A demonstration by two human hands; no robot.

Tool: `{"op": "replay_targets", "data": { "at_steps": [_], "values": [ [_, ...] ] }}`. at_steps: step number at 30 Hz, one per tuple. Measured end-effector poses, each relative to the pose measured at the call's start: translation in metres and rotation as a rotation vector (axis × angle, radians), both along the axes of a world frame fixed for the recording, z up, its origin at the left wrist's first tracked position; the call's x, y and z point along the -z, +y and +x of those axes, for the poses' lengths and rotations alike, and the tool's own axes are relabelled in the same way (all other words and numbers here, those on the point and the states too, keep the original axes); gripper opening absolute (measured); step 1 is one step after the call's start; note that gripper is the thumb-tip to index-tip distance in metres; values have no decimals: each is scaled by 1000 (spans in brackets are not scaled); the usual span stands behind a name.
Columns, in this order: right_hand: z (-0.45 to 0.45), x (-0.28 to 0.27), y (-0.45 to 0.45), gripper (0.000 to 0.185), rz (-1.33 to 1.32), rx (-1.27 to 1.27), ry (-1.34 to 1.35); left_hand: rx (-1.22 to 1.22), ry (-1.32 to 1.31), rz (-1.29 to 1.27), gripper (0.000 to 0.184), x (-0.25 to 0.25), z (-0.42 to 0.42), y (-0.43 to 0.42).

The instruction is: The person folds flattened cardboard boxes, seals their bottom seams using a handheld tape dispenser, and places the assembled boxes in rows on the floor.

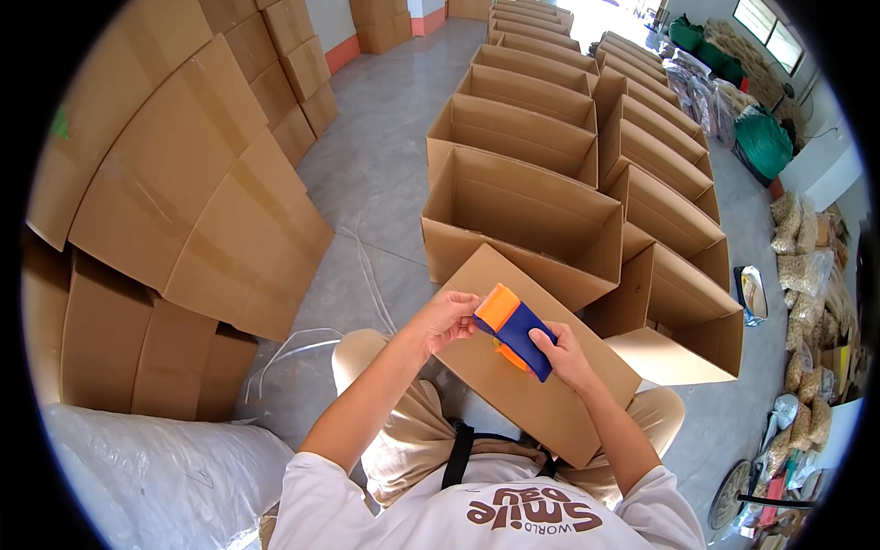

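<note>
My right hand (564, 356) is wrapped round a blue and orange tape dispenser (522, 332), its thumb lying on the blue side. At the dispenser's orange end, my left hand (446, 319) is closed in a pinch; whatever is between those fingertips is too small to make out. Beneath both hands, a brown cardboard box (559, 399) lies slanted across my lap with a flat face up. Just beyond it stands an open-topped carton (522, 206).
Two rows of open cartons (665, 211) run away ahead. Stacked boxes (247, 229) rise on the left, above a clear plastic bundle (165, 467). White strapping (293, 348) lies loose on the grey floor (385, 137). Filled bags (802, 312) line the right side.
</note>
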State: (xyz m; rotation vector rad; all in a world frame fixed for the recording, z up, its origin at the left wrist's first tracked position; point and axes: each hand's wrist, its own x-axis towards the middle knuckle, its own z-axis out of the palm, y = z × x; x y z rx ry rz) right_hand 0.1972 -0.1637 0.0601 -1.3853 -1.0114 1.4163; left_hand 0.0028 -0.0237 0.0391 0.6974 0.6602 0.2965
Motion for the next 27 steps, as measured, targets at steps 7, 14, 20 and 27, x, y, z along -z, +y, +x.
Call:
{"op": "replay_targets", "data": {
  "at_steps": [7,14,20,27],
  "values": [
    [-3,-8,1,36,-2,-3,-1,57,67,101,16,3,1,4],
    [-4,-7,3,36,15,-13,-72,119,12,-11,17,-7,2,8],
    [-3,-7,5,38,39,-58,-167,97,122,376,15,12,-1,16],
    [3,-17,-3,42,-17,-93,-236,0,134,389,14,17,-19,41]
  ]
}}
